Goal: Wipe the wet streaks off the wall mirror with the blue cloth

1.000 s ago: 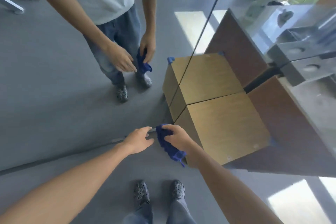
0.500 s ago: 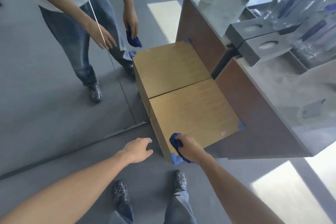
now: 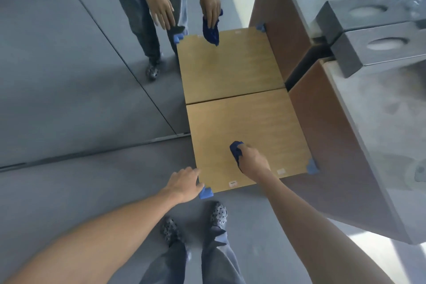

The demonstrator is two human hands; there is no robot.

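Observation:
The wall mirror (image 3: 69, 76) fills the upper left and reflects the floor, my legs and both my hands. My right hand (image 3: 253, 159) is closed around the bunched blue cloth (image 3: 236, 151) and holds it over the top of a low wooden cabinet (image 3: 249, 122) that butts against the mirror. My left hand (image 3: 184, 183) hovers with fingers spread at the cabinet's near left corner, beside a blue corner guard (image 3: 205, 192). It holds nothing. I cannot make out wet streaks on the glass from here.
A brown counter with a grey stone top (image 3: 380, 145) runs along the right, carrying a grey tissue box (image 3: 378, 50). Another blue corner guard (image 3: 312, 167) pads the cabinet's right corner. Grey floor (image 3: 92, 180) lies to the left, and my feet (image 3: 219, 213) stand just before the cabinet.
My right hand carried the cloth from the mirror's lower edge rightward onto the cabinet top. My left hand followed to the cabinet's near corner. My view swung right and down.

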